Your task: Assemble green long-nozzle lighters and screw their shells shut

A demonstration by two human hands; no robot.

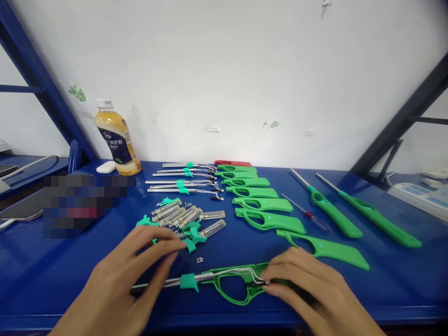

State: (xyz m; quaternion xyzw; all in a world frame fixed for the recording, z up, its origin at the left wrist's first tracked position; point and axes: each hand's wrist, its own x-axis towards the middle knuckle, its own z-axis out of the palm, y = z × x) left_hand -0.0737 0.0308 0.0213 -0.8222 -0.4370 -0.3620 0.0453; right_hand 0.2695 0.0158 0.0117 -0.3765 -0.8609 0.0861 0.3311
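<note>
- Seemingly finished: two closed green lighters, at right.
- Probably half done: open green shell between both hands, with metal rod and white wires.
- Seemingly left: loose fuel tanks, further shells.
- Left hand: bent above rod, thumb and index apart, near teal triggers.
- Right hand: pinching black connector.

A patchy white wall fills the upper frame. Slanted posts flank it; a blue tabletop spreads below.
</note>
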